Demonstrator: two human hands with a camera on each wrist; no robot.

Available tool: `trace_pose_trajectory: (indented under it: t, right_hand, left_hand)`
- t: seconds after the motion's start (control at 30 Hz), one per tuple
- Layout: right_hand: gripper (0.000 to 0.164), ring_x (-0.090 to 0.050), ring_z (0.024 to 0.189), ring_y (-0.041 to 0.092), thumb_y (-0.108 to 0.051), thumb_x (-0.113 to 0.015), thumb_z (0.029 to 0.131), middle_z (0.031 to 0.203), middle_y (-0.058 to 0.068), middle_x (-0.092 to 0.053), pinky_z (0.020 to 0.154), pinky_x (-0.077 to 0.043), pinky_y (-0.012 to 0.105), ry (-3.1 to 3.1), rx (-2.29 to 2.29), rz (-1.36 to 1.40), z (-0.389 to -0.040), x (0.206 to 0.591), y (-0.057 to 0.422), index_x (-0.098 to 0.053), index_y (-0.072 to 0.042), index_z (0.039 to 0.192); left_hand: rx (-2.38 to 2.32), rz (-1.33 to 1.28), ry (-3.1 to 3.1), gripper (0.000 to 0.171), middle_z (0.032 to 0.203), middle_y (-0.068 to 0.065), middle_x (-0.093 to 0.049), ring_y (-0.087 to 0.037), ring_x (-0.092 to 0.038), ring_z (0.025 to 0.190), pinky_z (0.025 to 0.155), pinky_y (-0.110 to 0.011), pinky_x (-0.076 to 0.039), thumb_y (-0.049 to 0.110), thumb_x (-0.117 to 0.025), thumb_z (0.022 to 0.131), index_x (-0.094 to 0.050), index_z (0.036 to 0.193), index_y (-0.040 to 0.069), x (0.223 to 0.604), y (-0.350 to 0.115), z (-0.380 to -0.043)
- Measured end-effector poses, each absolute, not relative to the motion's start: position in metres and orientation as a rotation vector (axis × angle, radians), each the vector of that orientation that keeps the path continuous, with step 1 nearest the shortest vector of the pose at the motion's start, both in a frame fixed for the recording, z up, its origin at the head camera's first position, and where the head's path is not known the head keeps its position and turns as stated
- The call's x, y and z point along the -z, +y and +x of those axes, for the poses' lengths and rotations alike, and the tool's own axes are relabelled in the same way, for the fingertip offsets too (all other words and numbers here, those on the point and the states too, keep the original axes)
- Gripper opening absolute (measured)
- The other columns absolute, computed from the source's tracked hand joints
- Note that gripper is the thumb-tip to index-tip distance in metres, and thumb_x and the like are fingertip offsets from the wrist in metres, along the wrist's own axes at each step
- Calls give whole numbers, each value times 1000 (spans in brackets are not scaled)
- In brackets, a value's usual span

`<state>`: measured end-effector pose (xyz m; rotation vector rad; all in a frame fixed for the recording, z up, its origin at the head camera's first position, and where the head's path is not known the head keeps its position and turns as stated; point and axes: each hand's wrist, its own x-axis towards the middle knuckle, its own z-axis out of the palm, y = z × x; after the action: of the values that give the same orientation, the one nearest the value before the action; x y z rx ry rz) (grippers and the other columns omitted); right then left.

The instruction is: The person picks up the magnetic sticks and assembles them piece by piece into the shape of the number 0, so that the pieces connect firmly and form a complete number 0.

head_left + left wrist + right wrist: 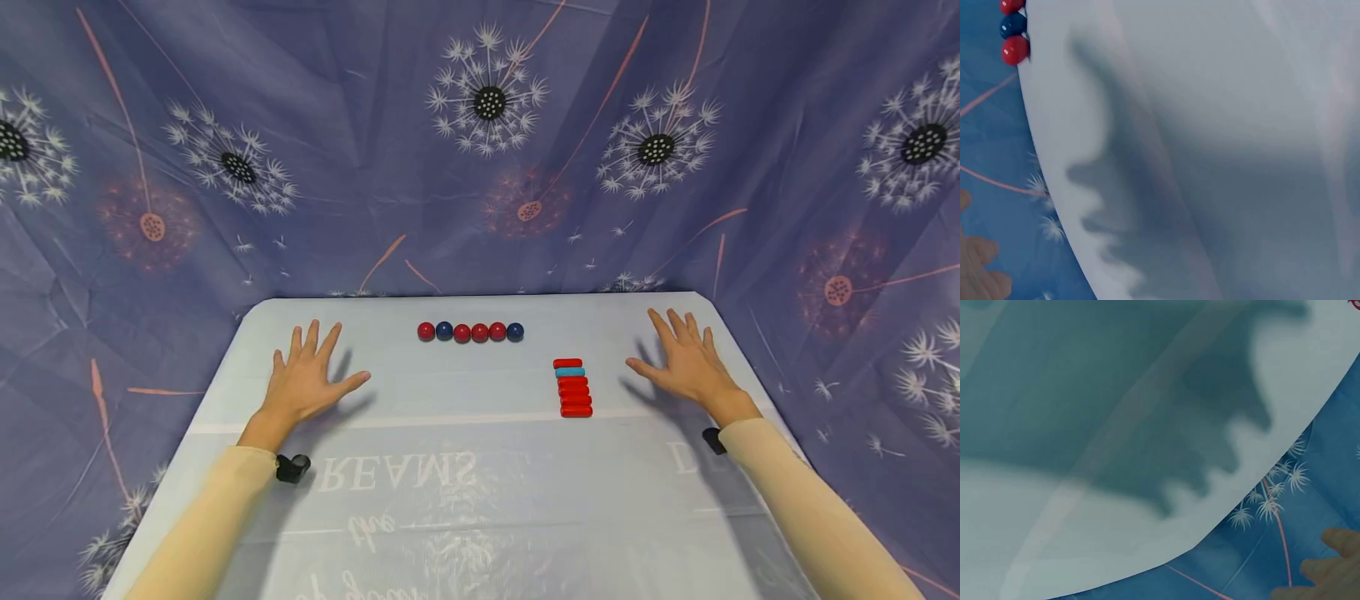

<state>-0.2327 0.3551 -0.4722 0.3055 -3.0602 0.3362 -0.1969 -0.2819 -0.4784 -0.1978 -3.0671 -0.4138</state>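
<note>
Hovering over the white tabletop cover (397, 375), the left hand (306, 383) and the right hand (686, 367) have their fingers spread and hold nothing, each well apart from the small pieces. Rolling looks the likeliest trouble: a bump or a tug on the cover could send the row of balls (480, 333) over the far edge, since they lie near it, and whether the dandelion-print cloth (360, 167) beyond would stop them I cannot tell. A careless fingertip could also skew the line of short rods (573, 391), which would probably roll toward or away from the person. The six glossy balls run, from the left, red, dark blue, three reds, dark blue; the rods lie side by side between that row and the right hand, nearer the person, all red save a light-blue one second from the far end
</note>
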Motion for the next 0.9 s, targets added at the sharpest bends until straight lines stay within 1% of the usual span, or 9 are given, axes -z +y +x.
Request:
trace_pose_trajectory:
  t: [0.1,0.2,0.33,0.4,0.5,0.6,0.77,0.9]
  right_hand:
    - [107,-8,151,61,-72,-63,88,166,33,-16,115,-6,79,-3072,-412,338,-233,470,353,-14,-19,167]
    - [108,-6,152,59,-70,-67,87,166,32,-16,116,-8,77,-3087,-466,365,-234,468,349,-14,-19,167]
    - [109,-7,152,60,-66,-71,87,165,32,-20,117,-12,76,-3094,-519,402,-237,466,344,-13,-19,167]
    - [109,-10,151,60,-65,-72,87,164,31,-23,116,-16,76,-3094,-551,423,-238,465,341,-12,-20,167]
    - [110,-19,151,55,-64,-72,87,163,29,-25,114,-24,75,-3095,-613,437,-240,464,336,-10,-22,167]
    - [111,-27,149,51,-66,-71,87,163,28,-24,112,-30,74,-3111,-664,442,-243,465,331,-6,-25,167]
    - [113,-29,148,51,-69,-69,87,165,28,-21,111,-30,75,-3159,-762,436,-248,468,321,-2,-27,167]
    - [111,-32,148,48,-67,-70,88,166,26,-22,111,-31,73,-3164,-843,439,-250,471,314,-4,-27,167]
  left_hand:
    - [457,-212,-3036,109,171,-24,-10,-54,-7,155,110,-84,-11,83,-54,85,-11,167,26,475,-272,-198]
    - [491,-234,-3001,107,170,-21,-18,-52,-16,154,111,-80,-21,83,-56,85,-14,167,27,472,-261,-199]
    - [527,-265,-2976,105,168,-18,-27,-48,-31,151,102,-75,-40,83,-56,85,-18,166,28,470,-247,-200]
    - [553,-278,-2970,104,166,-17,-32,-45,-37,148,98,-72,-45,84,-56,84,-20,166,29,470,-239,-200]
    - [595,-296,-2965,103,163,-15,-40,-41,-45,144,95,-70,-48,85,-56,83,-23,165,31,469,-227,-202]
    - [621,-314,-2959,102,158,-14,-47,-40,-52,138,93,-69,-50,87,-54,82,-25,164,33,468,-214,-205]
    - [634,-365,-2928,100,151,-12,-55,-36,-58,132,88,-65,-54,88,-53,82,-32,162,32,468,-190,-212]
    - [679,-404,-2899,95,148,-10,-58,-33,-60,130,87,-61,-56,85,-56,83,-37,160,31,471,-170,-216]
